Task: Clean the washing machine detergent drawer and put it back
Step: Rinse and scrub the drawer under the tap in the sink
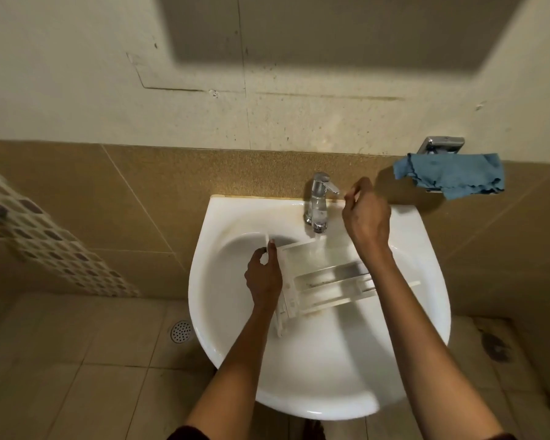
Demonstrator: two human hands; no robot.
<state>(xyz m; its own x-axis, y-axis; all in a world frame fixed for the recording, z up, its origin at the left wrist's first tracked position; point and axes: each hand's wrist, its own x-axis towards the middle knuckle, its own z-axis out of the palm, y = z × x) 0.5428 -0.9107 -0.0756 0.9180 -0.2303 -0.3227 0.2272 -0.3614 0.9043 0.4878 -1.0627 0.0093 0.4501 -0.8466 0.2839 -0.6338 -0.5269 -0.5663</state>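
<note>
We judge the job to be mid-wash. The drawer [327, 281] is out of the machine and lies in the sink [315, 404], so removal is done. Rinsing through, any scrubbing, drying and refitting are left. Dark grime [321, 284] shows along the compartment walls, so we judge it not yet clean.

At the near left of the sink's bowl, our left hand [262, 277] has fingers and thumb curled round the drawer's front panel, which stands on edge. The drawer's body runs from that grip toward the sink's right side, with its compartments facing up and its far rail passing under our right forearm. We hold it at one end only. The rest seems to rest on the bowl, though we cannot tell for sure.

Further back, water [318, 246] runs from the tap [318, 201] at the sink's rear rim onto the drawer's rear corner. Our right hand [367, 217] is off the drawer, raised over the sink's rear rim just right of the tap, with its fingers curled by the lever. We cannot tell whether it pinches anything. Beyond the sink, to its upper right, a blue cloth [451, 179] hangs on the wall.
</note>
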